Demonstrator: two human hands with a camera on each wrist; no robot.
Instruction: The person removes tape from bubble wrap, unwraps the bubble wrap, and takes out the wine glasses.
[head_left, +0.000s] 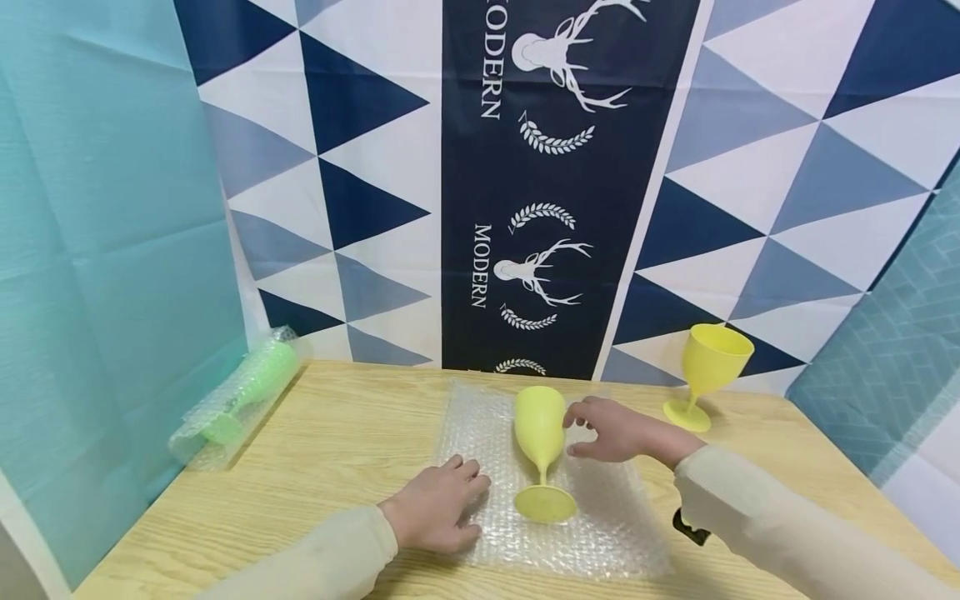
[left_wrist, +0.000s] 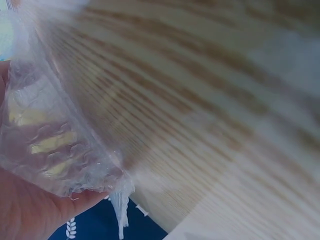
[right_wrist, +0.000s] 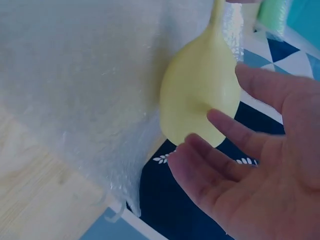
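Note:
A yellow plastic goblet [head_left: 542, 433] lies on its side on a sheet of bubble wrap [head_left: 517, 546], its round foot towards me. At the sheet's left edge is my left hand [head_left: 441, 507], with fingers loosely bent. In the left wrist view, bubble wrap [left_wrist: 60, 125] covers part of those fingers, which show through it. My right hand [head_left: 611, 429] is beside the goblet's bowl, on the right. The right wrist view shows that hand's spread, slightly curved fingers close to the bowl [right_wrist: 200, 90]; contact is hard to tell.
A second yellow goblet [head_left: 712, 362] stands upright at the table's back right. A green goblet [head_left: 255, 379] rolled in bubble wrap lies at the back left edge. Patterned cloth [head_left: 375, 167] hangs behind the wooden table [head_left: 352, 433].

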